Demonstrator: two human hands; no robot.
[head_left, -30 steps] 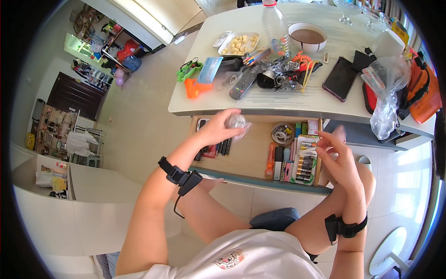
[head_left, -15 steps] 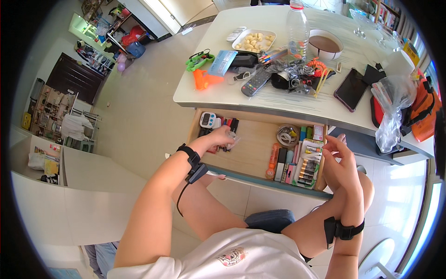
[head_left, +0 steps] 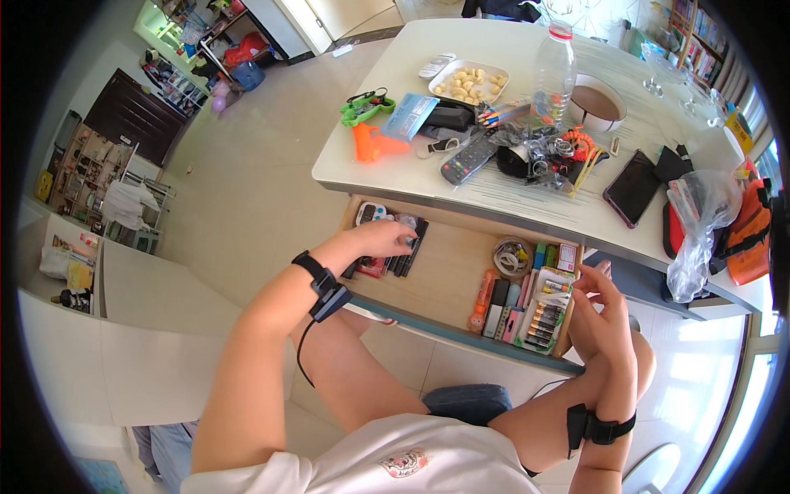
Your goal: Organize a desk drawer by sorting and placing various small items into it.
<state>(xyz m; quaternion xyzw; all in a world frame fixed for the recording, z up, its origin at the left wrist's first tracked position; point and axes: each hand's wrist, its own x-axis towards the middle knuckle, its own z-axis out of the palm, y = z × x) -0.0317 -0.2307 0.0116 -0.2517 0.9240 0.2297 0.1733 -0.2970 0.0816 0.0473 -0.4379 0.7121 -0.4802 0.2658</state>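
The pulled-out drawer (head_left: 440, 267) is in front of me. Over its left end, my left hand (head_left: 385, 239) is closed, its fingertips pressed around something too small to make out. Dark pens (head_left: 409, 262) lie beneath that hand, and a white timer (head_left: 369, 212) with blue buttons is partly covered beyond it. A crumpled clear plastic piece (head_left: 406, 220) rests just past the knuckles. At the drawer's right side, my right hand (head_left: 607, 309) hovers with bent fingers apart and nothing visible between them. The nearest thing to it is a pack of batteries (head_left: 545, 317).
The drawer's right end also holds a coiled cable (head_left: 512, 257) and an orange tube (head_left: 482, 300). On the table above are a remote control (head_left: 469, 159), tangled cables (head_left: 535, 156), a clear bottle (head_left: 555, 74), a bowl of brown liquid (head_left: 598, 103) and a phone (head_left: 634, 188).
My left hand has shifted slightly left over the pens. The clear plastic that was at its fingertips now lies beyond the hand. My right hand stays by the drawer's side.
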